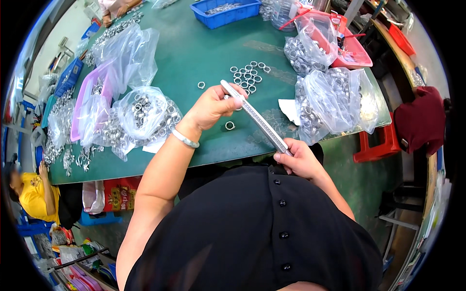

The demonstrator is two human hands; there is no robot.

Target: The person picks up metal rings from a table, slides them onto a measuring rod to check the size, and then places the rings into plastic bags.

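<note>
A long, narrow silver bar (264, 125) with fine marks along one face slants across the front of the green table (218, 58). Its upper end is pinched between the thumb and fingers of my left hand (213, 105). Lower down, my right hand (302, 160) grips the other end by the table's near edge. Just beyond my left hand lies a cluster of small silver metal rings (247, 74), which look like hose clamps. Two rings lie apart: a single ring (201, 85) left of the cluster and another ring (230, 125) below the left hand.
Clear bags of metal parts (145, 114) flank a pink tray (80, 109) at left. More filled bags (330, 102) and a red basket (357, 51) stand at right. A blue tray (225, 12) sits at the back. A person in yellow (36, 196) is at far left.
</note>
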